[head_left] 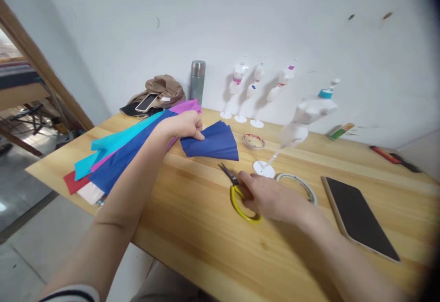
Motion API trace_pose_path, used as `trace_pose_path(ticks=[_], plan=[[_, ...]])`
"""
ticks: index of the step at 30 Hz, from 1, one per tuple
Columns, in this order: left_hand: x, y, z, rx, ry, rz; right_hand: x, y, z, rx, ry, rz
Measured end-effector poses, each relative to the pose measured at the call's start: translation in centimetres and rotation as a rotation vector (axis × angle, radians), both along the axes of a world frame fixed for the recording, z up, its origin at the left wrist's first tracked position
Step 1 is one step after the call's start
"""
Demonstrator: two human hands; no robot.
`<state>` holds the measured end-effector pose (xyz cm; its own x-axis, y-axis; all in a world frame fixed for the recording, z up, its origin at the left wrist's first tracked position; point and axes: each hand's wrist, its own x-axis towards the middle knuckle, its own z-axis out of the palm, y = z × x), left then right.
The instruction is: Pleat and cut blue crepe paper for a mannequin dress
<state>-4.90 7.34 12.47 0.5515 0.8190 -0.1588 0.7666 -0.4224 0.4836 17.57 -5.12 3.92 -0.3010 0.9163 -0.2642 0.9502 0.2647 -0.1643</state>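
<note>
My left hand (pixel 188 124) is closed in a pinch on the narrow end of a dark blue pleated piece (pixel 215 141). This piece fans out to the right on the wooden table; I cannot tell whether it is paper or thin cloth. Low over the table, my right hand (pixel 266 194) grips a pair of scissors (pixel 245 203) with yellow handles. Their dark blades point up and left, toward the blue piece, and stay apart from it. Under and beside my left forearm lie long strips of turquoise (pixel 129 132), blue (pixel 129 155) and magenta material (pixel 185 106).
A small white dress-form mannequin (pixel 299 128) stands beyond my right hand, with several more at the wall. Around them are a small round dish (pixel 254 141), a tape roll (pixel 302 185) and a tablet or phone (pixel 359 217). A thermos (pixel 197 82) and brown cloth (pixel 168 91) stand behind.
</note>
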Motion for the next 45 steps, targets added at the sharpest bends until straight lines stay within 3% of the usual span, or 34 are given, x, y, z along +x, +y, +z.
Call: trace_pose_path(ticks=[6,11,14,16,18,24,32,41,45], plan=[[-0.6,0.7,-0.5,-0.076,-0.042,-0.035,0.4,0.2,-0.1,0.027,0.22,0.145],[-0.8,1.0,-0.9,-0.107,-0.09,-0.102,1.2,0.6,0.6,0.105,0.727,0.214],[-0.4,0.6,-0.9,-0.117,-0.089,-0.143,0.9,0.9,0.5,0.354,1.086,0.038],[0.1,0.2,-0.7,-0.134,-0.057,-0.179,0.5,1.1,0.4,0.549,1.235,-0.164],[0.6,-0.2,-0.5,-0.15,-0.018,-0.214,0.2,1.3,0.3,0.648,1.316,-0.321],[1.7,-0.6,-0.7,-0.146,0.017,-0.266,-0.3,1.7,0.4,0.419,1.33,-0.447],[2.0,-0.2,-1.4,-0.141,0.013,-0.278,-0.5,1.5,1.3,0.292,1.382,-0.516],[1.8,-0.1,-1.2,-0.102,-0.016,-0.283,0.1,1.8,0.6,0.32,1.367,-0.396],[2.0,-0.9,-0.8,-0.006,0.059,-0.233,0.8,1.3,1.9,0.375,1.302,-0.382]])
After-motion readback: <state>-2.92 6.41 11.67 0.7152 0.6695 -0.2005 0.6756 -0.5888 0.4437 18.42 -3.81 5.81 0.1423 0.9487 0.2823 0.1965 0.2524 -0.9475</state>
